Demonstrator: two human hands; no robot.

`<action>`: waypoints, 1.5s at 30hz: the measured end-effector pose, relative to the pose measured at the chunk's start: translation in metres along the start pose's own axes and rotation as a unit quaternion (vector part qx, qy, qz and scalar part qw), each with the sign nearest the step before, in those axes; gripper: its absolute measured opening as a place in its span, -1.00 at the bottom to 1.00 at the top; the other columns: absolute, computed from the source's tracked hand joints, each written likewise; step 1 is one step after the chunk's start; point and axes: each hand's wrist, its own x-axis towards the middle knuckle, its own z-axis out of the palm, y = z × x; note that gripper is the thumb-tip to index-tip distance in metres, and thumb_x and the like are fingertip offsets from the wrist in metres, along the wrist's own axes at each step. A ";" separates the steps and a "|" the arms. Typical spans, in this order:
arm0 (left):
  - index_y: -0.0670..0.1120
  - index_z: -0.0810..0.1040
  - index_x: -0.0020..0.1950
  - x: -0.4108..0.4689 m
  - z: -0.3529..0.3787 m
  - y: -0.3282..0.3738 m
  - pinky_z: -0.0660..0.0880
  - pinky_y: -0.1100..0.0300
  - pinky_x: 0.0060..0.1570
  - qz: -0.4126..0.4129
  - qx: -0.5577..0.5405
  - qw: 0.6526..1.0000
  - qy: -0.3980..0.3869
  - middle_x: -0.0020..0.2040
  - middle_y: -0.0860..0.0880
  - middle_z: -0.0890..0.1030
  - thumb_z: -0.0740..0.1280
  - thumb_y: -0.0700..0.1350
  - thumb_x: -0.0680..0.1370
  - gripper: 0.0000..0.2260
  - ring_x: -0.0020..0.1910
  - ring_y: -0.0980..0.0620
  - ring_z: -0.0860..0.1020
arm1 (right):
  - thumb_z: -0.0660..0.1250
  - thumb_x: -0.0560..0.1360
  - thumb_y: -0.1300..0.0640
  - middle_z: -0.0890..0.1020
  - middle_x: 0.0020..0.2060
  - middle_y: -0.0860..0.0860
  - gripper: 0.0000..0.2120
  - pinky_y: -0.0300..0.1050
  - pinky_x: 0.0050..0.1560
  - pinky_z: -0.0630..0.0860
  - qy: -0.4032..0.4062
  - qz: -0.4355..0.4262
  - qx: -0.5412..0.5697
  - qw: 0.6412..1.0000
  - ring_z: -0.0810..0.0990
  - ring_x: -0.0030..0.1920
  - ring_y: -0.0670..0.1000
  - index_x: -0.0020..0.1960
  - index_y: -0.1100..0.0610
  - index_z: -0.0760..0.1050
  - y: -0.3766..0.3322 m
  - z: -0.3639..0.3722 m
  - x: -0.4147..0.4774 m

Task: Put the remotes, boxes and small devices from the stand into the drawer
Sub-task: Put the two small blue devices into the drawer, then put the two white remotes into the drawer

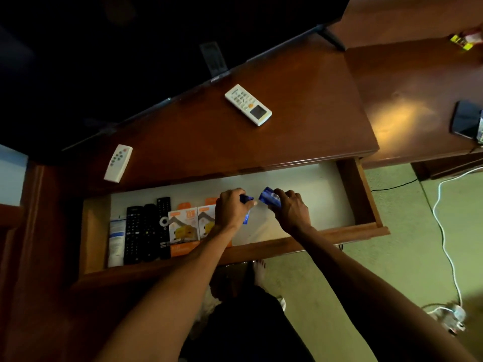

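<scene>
Blue boxes [269, 196] sat gripped in both hands, left hand [231, 209] and right hand [291, 209] side by side over the drawer [326, 184], beside the orange boxes [183, 226].

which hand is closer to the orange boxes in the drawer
Left. The left hand overlaps the orange boxes; the right hand is farther right, over bare drawer floor.

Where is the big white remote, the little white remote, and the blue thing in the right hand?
big white remote [248, 105], head view, on its button pad
little white remote [118, 163], head view, middle of its face
blue thing [269, 196], head view, on the end sticking out of the right hand
</scene>
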 end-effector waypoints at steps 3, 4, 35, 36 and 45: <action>-0.09 0.60 0.01 0.008 0.017 -0.002 0.57 0.07 -0.13 0.020 0.094 0.995 -0.015 -0.07 -0.08 0.63 0.44 0.06 0.46 -0.74 -0.12 -0.05 0.59 | 0.28 0.56 -0.08 0.51 0.19 0.17 -0.54 0.06 -0.04 0.51 -0.026 0.000 -0.021 0.999 0.48 0.18 0.19 0.39 0.06 0.32 0.005 0.007 0.010; -0.09 0.58 0.01 0.008 0.021 -0.004 0.54 0.09 -0.16 0.030 0.117 0.992 -0.022 -0.07 -0.09 0.61 0.42 0.06 0.48 -0.75 -0.13 -0.06 0.58 | 0.27 0.56 -0.09 0.53 0.18 0.17 -0.55 0.04 -0.07 0.50 -0.034 -0.004 -0.032 0.999 0.49 0.16 0.19 0.38 0.06 0.33 0.007 0.010 0.010; 0.11 0.64 0.16 -0.015 0.002 -0.048 -0.16 -0.36 0.42 0.055 0.324 0.932 -0.155 0.59 -0.07 0.10 0.41 0.15 0.44 -0.68 0.57 -0.17 -0.09 | 0.49 0.38 0.17 0.60 0.13 0.15 -0.48 0.04 0.09 0.58 -0.217 -0.139 0.027 0.966 0.61 0.10 0.18 0.32 0.07 0.47 -0.005 0.026 0.011; 0.10 0.65 0.14 -0.016 0.003 -0.048 -0.16 -0.37 0.42 0.053 0.326 0.932 -0.152 0.60 -0.07 0.07 0.41 0.16 0.44 -0.69 0.57 -0.17 -0.11 | 0.49 0.39 0.15 0.59 0.13 0.14 -0.49 0.04 0.07 0.59 -0.216 -0.141 0.018 0.966 0.61 0.10 0.18 0.31 0.06 0.46 -0.006 0.025 0.011; 0.09 0.50 0.34 -0.026 -0.024 -0.037 0.35 -0.08 0.29 0.036 0.183 0.979 -0.081 0.43 -0.02 0.43 0.30 0.13 0.54 -0.63 0.42 -0.08 0.36 | 0.38 0.49 -0.11 0.41 0.32 0.15 -0.41 0.06 -0.04 0.55 -0.146 -0.168 -0.051 0.973 0.62 0.02 0.21 0.43 0.06 0.30 -0.027 0.001 0.015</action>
